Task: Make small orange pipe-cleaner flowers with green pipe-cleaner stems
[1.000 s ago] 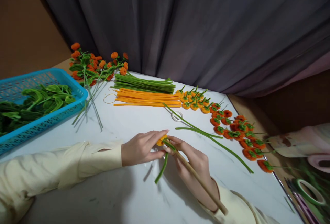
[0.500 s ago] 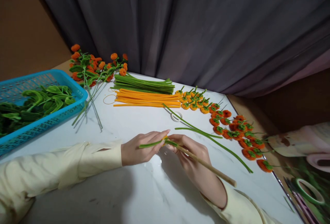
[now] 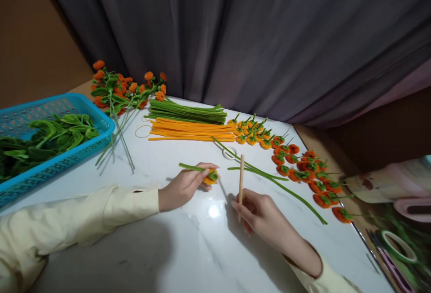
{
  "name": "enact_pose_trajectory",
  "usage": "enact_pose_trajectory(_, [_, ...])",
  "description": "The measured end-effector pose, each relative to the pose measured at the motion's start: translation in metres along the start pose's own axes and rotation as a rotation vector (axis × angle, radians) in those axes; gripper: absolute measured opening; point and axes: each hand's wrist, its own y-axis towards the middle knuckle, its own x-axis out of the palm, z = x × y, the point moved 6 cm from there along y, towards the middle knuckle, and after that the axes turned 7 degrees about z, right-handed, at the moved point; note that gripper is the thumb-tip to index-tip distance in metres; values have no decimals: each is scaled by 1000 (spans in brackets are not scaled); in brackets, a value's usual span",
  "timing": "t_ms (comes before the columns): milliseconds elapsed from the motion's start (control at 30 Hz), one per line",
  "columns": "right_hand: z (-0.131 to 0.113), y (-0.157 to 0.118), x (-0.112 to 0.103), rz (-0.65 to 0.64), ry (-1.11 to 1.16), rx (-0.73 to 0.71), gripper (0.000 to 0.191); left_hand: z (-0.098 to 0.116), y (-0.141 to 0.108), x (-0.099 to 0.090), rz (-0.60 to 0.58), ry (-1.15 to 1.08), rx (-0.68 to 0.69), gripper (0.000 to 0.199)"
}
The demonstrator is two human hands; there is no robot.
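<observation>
My left hand [image 3: 183,189] pinches a small yellow pipe-cleaner flower [image 3: 211,177] with a green centre; a green stem end sticks out to the left above the fingers. To its right, my right hand [image 3: 259,212] is closed around a thin wooden stick [image 3: 241,180], held nearly upright and apart from the flower. Behind the hands, loose green pipe cleaners [image 3: 269,176] lie across the white table [image 3: 202,248], beside a white ring of tape [image 3: 230,153].
Green [image 3: 188,111] and yellow pipe-cleaner bundles [image 3: 191,130] lie at the back. Yellow [image 3: 252,131] and orange flower heads [image 3: 310,167] line the right. A blue basket [image 3: 57,167] of green leaves and finished orange flowers [image 3: 124,88] stand left. Green tape [image 3: 399,246] rests at far right.
My right hand has moved right, away from the left, and the stick has swung from slanting to upright, free of the flower. My left hand has turned, showing the yellow flower.
</observation>
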Motion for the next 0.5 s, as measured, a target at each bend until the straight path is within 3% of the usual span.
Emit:
enact_pose_trajectory(100, [20,-3,7,-56,68,139,8,2,-3,2,-18,-11,8,40])
enact_pose_trajectory(167, [24,-5,7,-16,58,149,13,7,-7,4,-48,61,60,39])
enact_pose_trajectory(267, [17,-7,-1,175,-30,32,26,17,-12,8,-127,273,213,35])
enact_pose_trajectory(333, [9,-10,-6,292,-47,-82,23,25,-16,14,-188,386,393,38])
enact_pose_trajectory(400, [5,-12,1,235,65,-112,23,30,-22,20,-242,449,597,46])
enact_pose_trajectory(500, [2,-14,22,-6,368,-42,29,29,-29,29,-340,538,807,53])
